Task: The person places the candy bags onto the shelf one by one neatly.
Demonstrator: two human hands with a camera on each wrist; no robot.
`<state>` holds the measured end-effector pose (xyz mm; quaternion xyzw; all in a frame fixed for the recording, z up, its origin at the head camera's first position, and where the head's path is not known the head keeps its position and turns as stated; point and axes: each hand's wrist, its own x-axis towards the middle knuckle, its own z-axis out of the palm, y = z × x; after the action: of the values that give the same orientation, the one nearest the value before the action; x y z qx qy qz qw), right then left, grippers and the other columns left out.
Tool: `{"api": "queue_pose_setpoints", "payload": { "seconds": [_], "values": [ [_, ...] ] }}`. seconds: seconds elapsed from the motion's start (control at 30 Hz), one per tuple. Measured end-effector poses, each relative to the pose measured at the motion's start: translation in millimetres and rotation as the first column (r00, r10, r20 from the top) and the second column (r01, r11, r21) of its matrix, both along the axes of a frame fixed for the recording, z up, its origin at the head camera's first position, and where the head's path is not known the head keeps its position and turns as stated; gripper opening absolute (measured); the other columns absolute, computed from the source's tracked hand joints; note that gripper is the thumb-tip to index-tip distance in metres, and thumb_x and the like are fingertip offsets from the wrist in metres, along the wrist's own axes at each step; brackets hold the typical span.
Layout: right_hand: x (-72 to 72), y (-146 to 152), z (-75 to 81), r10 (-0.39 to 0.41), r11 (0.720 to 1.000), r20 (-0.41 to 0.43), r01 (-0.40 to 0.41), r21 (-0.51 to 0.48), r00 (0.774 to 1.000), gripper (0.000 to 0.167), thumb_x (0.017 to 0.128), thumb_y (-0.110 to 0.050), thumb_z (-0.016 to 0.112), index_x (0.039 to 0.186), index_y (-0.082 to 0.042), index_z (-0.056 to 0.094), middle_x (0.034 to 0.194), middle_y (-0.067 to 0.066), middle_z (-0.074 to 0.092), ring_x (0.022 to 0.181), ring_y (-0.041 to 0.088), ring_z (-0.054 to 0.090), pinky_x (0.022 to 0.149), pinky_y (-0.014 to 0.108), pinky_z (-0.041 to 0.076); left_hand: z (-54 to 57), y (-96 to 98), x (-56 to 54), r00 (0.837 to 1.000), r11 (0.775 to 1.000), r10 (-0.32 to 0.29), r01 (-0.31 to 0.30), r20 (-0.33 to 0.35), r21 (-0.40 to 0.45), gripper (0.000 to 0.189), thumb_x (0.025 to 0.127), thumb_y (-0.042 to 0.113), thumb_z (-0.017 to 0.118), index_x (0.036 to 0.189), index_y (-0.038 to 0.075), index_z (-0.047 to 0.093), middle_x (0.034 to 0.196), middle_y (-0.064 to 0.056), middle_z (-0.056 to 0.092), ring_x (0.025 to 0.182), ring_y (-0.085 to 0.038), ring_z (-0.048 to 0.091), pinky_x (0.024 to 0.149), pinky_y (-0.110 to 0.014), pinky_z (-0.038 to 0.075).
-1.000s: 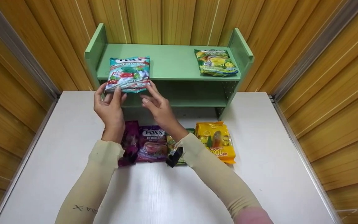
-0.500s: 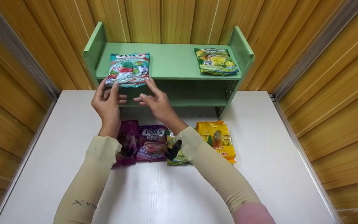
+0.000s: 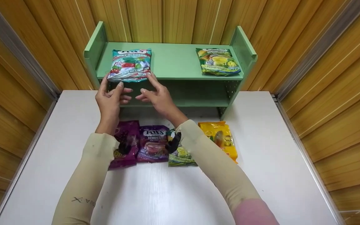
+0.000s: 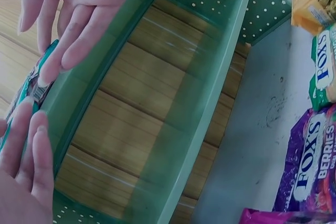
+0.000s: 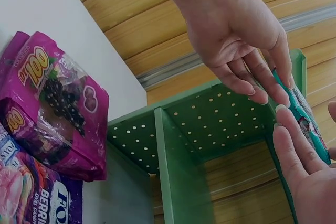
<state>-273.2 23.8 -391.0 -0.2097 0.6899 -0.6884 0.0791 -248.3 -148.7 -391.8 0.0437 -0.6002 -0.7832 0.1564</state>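
A teal Fox's Mint Blossom candy bag (image 3: pixel 130 65) lies at the left of the green rack's top shelf (image 3: pixel 173 61), its near edge slightly past the shelf's front. My left hand (image 3: pixel 109 101) touches its near left corner with the index finger; the thumb is at the near edge. At the near right corner, the extended index finger of my right hand (image 3: pixel 161 98) touches the bag, while the thumb stays apart from it. In both wrist views, fairly straight fingers meet the bag's edge, and its printed face is mostly hidden.
A green and yellow Fox's bag (image 3: pixel 219 62) lies at the shelf's right end. Before the rack, on the white table (image 3: pixel 155 193), are a magenta bag (image 3: pixel 130 140), a purple Berries bag (image 3: pixel 152 143), a green bag (image 3: pixel 181 156) and a yellow bag (image 3: pixel 222 137), partly behind my sleeves.
The Mint Blossom bag has moved away from me, farther onto the top shelf, with both hands following it. My left thumb has slid from the bag's face to its near edge.
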Motion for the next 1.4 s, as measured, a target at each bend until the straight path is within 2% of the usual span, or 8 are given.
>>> {"api": "queue_pose_setpoints", "payload": {
  "seconds": [0.13, 0.23, 0.4, 0.67, 0.83, 1.1, 1.23, 1.4],
  "values": [
    [-4.9, 0, 4.4, 0.007, 1.000, 0.014, -0.007, 0.026, 1.000, 0.066, 0.101, -0.017, 0.051, 0.156, -0.015, 0.015, 0.165, -0.005, -0.002, 0.103, 0.027, 0.069, 0.096, 0.032, 0.054, 3.2, -2.3, -2.2, 0.997, 0.998, -0.054, 0.056, 0.047, -0.036, 0.072, 0.093, 0.019, 0.065, 0.153, 0.024, 0.027, 0.086, -0.005, 0.076, 0.065, -0.019, 0.072, 0.063, -0.027, 0.059],
    [-8.2, 0, 7.4, 0.019, 0.998, 0.027, -0.020, 0.059, 0.999, 0.067, 0.101, -0.018, 0.051, 0.156, -0.016, 0.013, 0.165, -0.004, -0.005, 0.107, 0.031, 0.067, 0.097, 0.033, 0.053, 3.9, -4.0, -5.0, 0.995, 0.995, -0.080, 0.083, 0.054, -0.047, 0.074, 0.093, 0.017, 0.065, 0.154, 0.025, 0.024, 0.088, -0.005, 0.076, 0.066, -0.020, 0.072, 0.064, -0.027, 0.060],
    [-11.4, 1, 12.5, 0.019, 0.994, 0.054, -0.025, 0.109, 0.998, 0.069, 0.100, -0.020, 0.052, 0.156, -0.018, 0.011, 0.165, -0.006, -0.005, 0.106, 0.028, 0.067, 0.099, 0.033, 0.052, 3.9, -6.0, -10.0, 0.992, 0.993, -0.107, 0.110, 0.060, -0.048, 0.077, 0.092, 0.017, 0.066, 0.154, 0.028, 0.022, 0.091, -0.006, 0.076, 0.070, -0.025, 0.073, 0.065, -0.029, 0.060],
    [-15.1, -1, 12.8, -0.001, 0.991, 0.054, -0.006, 0.131, 0.999, 0.070, 0.099, -0.024, 0.055, 0.156, -0.023, 0.015, 0.164, -0.010, -0.002, 0.102, 0.021, 0.069, 0.099, 0.036, 0.052, 3.3, -9.9, -15.9, 0.986, 0.989, -0.130, 0.137, 0.106, -0.061, 0.081, 0.090, 0.020, 0.068, 0.154, 0.032, 0.019, 0.093, -0.004, 0.076, 0.073, -0.023, 0.073, 0.069, -0.030, 0.060],
    [-17.3, -6, 12.2, -0.001, 0.992, 0.065, -0.007, 0.130, 0.998, 0.070, 0.099, -0.024, 0.055, 0.156, -0.023, 0.016, 0.164, -0.011, -0.003, 0.102, 0.019, 0.069, 0.095, 0.030, 0.054, 5.4, -13.0, -16.7, 0.981, 0.986, -0.139, 0.150, 0.135, -0.073, 0.085, 0.089, 0.023, 0.070, 0.155, 0.033, 0.017, 0.092, -0.003, 0.077, 0.075, -0.024, 0.073, 0.069, -0.029, 0.060],
    [-16.4, -11, 11.9, -0.005, 0.991, 0.070, -0.005, 0.133, 0.998, 0.070, 0.099, -0.023, 0.055, 0.156, -0.023, 0.015, 0.164, -0.010, -0.004, 0.102, 0.018, 0.068, 0.094, 0.028, 0.054, 9.8, -17.8, -16.6, 0.973, 0.979, -0.142, 0.165, 0.184, -0.118, 0.085, 0.092, 0.023, 0.066, 0.155, 0.035, 0.011, 0.098, -0.001, 0.076, 0.078, -0.020, 0.073, 0.074, -0.028, 0.059],
    [-15.4, -11, 10.8, -0.027, 0.992, 0.060, 0.019, 0.124, 0.998, 0.070, 0.099, -0.023, 0.056, 0.156, -0.025, 0.017, 0.165, -0.010, -0.002, 0.101, 0.017, 0.068, 0.094, 0.029, 0.055, 9.2, -16.4, -13.8, 0.979, 0.979, -0.131, 0.153, 0.157, -0.137, 0.087, 0.093, 0.022, 0.065, 0.156, 0.035, 0.007, 0.101, -0.003, 0.076, 0.079, -0.022, 0.073, 0.074, -0.028, 0.059],
    [-13.7, -10, 9.7, -0.040, 0.994, 0.033, 0.037, 0.099, 0.999, 0.070, 0.098, -0.022, 0.057, 0.156, -0.028, 0.018, 0.164, -0.010, 0.000, 0.101, 0.017, 0.069, 0.093, 0.029, 0.055, 6.2, -13.6, -8.6, 0.993, 0.980, -0.103, 0.111, 0.054, -0.163, 0.085, 0.095, 0.017, 0.061, 0.156, 0.036, 0.005, 0.106, -0.009, 0.074, 0.079, -0.026, 0.072, 0.071, -0.029, 0.060]
  ]
}}
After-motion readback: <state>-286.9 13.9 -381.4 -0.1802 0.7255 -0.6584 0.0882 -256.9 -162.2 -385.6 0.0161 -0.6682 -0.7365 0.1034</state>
